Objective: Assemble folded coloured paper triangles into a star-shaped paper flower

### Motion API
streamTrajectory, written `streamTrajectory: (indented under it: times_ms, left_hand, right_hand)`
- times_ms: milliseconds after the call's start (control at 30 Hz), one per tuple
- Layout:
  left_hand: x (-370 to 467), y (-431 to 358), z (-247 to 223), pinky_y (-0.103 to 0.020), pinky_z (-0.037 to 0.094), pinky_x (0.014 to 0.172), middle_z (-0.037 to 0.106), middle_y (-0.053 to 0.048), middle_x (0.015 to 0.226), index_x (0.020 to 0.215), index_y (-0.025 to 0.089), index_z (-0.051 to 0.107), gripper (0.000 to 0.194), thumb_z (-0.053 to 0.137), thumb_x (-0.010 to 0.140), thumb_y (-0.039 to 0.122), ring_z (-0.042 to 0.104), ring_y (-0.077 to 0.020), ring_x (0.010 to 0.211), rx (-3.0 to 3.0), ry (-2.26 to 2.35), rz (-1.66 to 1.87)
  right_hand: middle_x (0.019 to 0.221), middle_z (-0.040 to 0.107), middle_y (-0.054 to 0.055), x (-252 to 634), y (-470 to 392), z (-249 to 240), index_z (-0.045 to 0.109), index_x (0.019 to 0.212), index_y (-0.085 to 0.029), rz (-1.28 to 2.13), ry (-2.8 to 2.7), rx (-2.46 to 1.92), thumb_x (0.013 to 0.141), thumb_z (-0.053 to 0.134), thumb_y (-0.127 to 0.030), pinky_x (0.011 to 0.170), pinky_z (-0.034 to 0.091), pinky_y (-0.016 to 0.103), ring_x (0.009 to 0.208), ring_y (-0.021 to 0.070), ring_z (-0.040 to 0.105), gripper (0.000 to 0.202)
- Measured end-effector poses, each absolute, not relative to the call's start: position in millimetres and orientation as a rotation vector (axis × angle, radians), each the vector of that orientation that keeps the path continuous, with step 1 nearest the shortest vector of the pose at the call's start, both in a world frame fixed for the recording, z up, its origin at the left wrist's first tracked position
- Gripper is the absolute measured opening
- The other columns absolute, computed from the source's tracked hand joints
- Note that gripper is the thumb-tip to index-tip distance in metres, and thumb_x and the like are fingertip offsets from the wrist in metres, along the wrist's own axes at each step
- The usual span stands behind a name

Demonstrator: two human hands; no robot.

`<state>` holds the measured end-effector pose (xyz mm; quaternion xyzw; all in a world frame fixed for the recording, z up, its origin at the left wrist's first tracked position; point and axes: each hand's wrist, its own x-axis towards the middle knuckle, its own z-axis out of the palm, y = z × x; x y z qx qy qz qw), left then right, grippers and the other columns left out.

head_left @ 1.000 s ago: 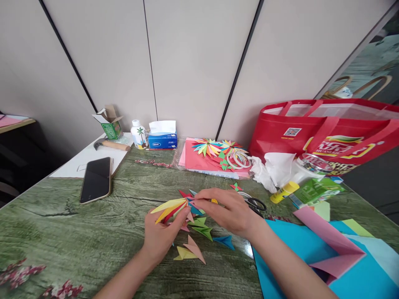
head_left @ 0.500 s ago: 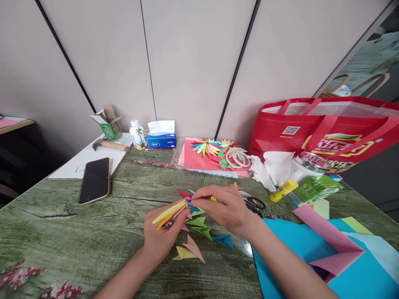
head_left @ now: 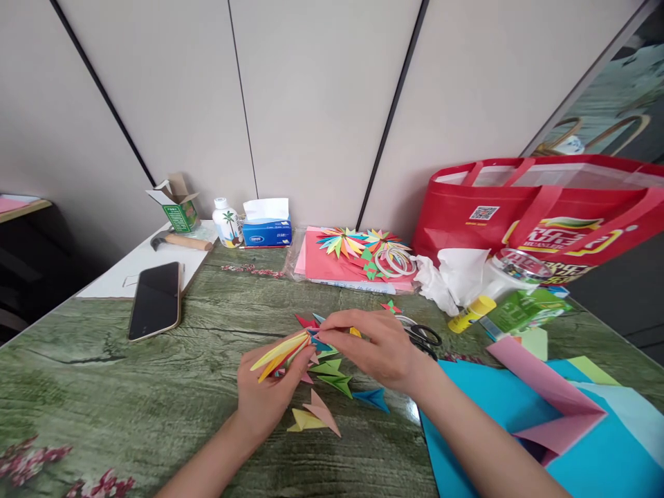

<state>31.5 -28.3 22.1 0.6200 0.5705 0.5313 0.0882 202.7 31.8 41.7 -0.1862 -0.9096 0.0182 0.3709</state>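
Note:
A bundle of folded paper pieces (head_left: 283, 354), yellow, orange and other colours, is gripped in my left hand (head_left: 267, 387), its long points fanning toward the left. My right hand (head_left: 381, 346) pinches the bundle's far end, where a small blue piece (head_left: 319, 343) shows; its fingertips partly hide the paper there. Loose folded pieces lie on the table under and beside my hands: green ones (head_left: 335, 377), a blue one (head_left: 372, 398), a pink one (head_left: 324, 413) and a yellow one (head_left: 305, 420).
Scissors (head_left: 425, 336) and a yellow glue stick (head_left: 472, 314) lie right of my hands, near blue paper sheets (head_left: 467, 415). Behind are finished paper stars (head_left: 342, 242), a tissue pack (head_left: 267, 232) and a red bag (head_left: 467, 214). A phone (head_left: 155, 301) and hammer (head_left: 181, 241) lie left.
Both hands stay almost in place on the paper bundle. The whole view has shifted very slightly; nothing on the table has visibly moved.

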Motion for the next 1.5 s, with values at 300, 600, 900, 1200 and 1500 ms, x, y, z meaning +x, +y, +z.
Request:
streamTrajectory:
  times_ms: [300, 600, 900, 1200, 1500]
  left_hand:
    - [30.3, -27.7, 19.2, -0.022, 0.048, 0.044, 0.067, 0.002, 0.051, 0.077, 0.022, 0.074, 0.014, 0.063, 0.069, 0.029, 0.055, -0.0118, 0.038, 1.901, 1.692, 1.622]
    - [31.3, -29.1, 21.0, -0.023, 0.049, 0.046, 0.069, 0.001, 0.056, 0.077, 0.02, 0.073, 0.016, 0.063, 0.069, 0.029, 0.057, -0.0128, 0.04, 1.852, 1.677, 1.598]
    - [30.8, -29.1, 20.3, -0.022, 0.05, 0.046, 0.07, 0.001, 0.058, 0.074, 0.019, 0.072, 0.012, 0.064, 0.069, 0.027, 0.058, -0.012, 0.041, 1.845, 1.653, 1.604]
    - [31.2, -28.3, 19.9, -0.022, 0.049, 0.043, 0.071, 0.0, 0.059, 0.076, 0.018, 0.073, 0.012, 0.064, 0.069, 0.025, 0.061, -0.0137, 0.043, 1.822, 1.618, 1.608]
    - [30.5, -27.7, 21.2, -0.02, 0.047, 0.04, 0.071, 0.001, 0.059, 0.078, 0.018, 0.073, 0.013, 0.065, 0.068, 0.023, 0.057, -0.0113, 0.038, 1.885, 1.591, 1.651]
  right_hand:
    - [0.092, 0.064, 0.004, 202.8, 32.3, 43.2, 0.059, 0.098, -0.018, -0.087, -2.292, -0.388, 0.087, 0.045, -0.017, 0.067, 0.046, 0.019, 0.084, 0.0104, 0.06, 0.018]
    - [0.095, 0.064, 0.003, 205.3, 31.0, 35.8, 0.056, 0.102, -0.019, 0.057, -2.343, -0.488, 0.088, 0.046, -0.022, 0.069, 0.045, 0.02, 0.084, 0.0105, 0.06, 0.018]
    - [0.096, 0.065, 0.004, 207.0, 29.8, 35.3, 0.054, 0.105, -0.018, 0.071, -2.343, -0.487, 0.088, 0.045, -0.023, 0.07, 0.047, 0.021, 0.084, 0.011, 0.062, 0.02]
    - [0.093, 0.066, 0.003, 206.5, 29.8, 40.0, 0.056, 0.101, -0.017, -0.153, -2.326, -0.403, 0.086, 0.048, -0.017, 0.066, 0.047, 0.019, 0.083, 0.0105, 0.062, 0.017]
    - [0.089, 0.067, 0.001, 203.6, 29.4, 42.6, 0.058, 0.095, -0.019, 0.008, -2.279, -0.446, 0.086, 0.048, -0.02, 0.071, 0.047, 0.018, 0.081, 0.0092, 0.063, 0.014]
